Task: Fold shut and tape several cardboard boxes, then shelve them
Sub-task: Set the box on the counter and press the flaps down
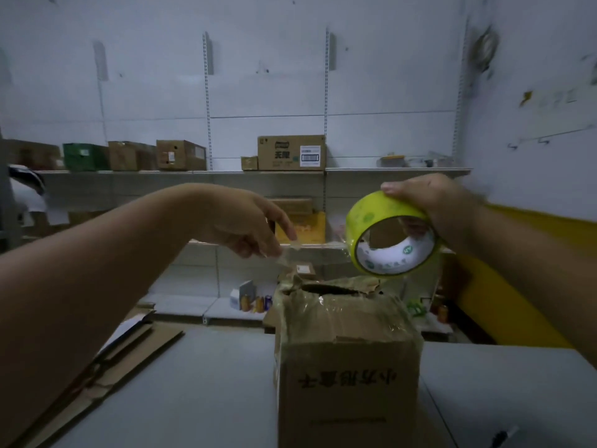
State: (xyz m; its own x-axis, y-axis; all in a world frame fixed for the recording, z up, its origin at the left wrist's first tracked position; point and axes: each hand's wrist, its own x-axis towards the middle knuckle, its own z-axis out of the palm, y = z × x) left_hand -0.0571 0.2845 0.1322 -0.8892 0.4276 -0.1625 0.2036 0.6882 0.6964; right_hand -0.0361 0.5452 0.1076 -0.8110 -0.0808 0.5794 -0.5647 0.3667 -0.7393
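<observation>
We start with the cardboard box [347,367], which stands upright on the grey desk [193,399], near us and slightly right of the middle. Its top flaps are folded down roughly but not flush: a dark gap stays open along the far part of the top, and the torn edges there stick up. Wrinkled clear tape already lies over its top near edge, and dark printed characters run upside down across its near face.

Above the box, to the right, our right hand [429,205] grips the yellow tape roll [371,215], with the fingers curled over its outer rim and its open core facing us. A clear tape strip [318,246] runs left from the roll to our left hand [245,221], whose fingertips pinch its free end above the far left corner of the box. The strip hangs in the air and does not touch the cardboard.

On the desk to the left lie flattened cardboard sheets [106,376]. At the near right edge lies a dark, pen-like object [502,436], too blurred to identify.

Beyond the desk, a wall shelf [181,172] carries a row of boxes: a green one [84,156] and brown ones on the left, and a large printed carton [290,153] in the middle with a small box [249,163] just beside it. A yellow box [303,227] sits on a lower shelf, and a few cans [258,303] stand lower still.
</observation>
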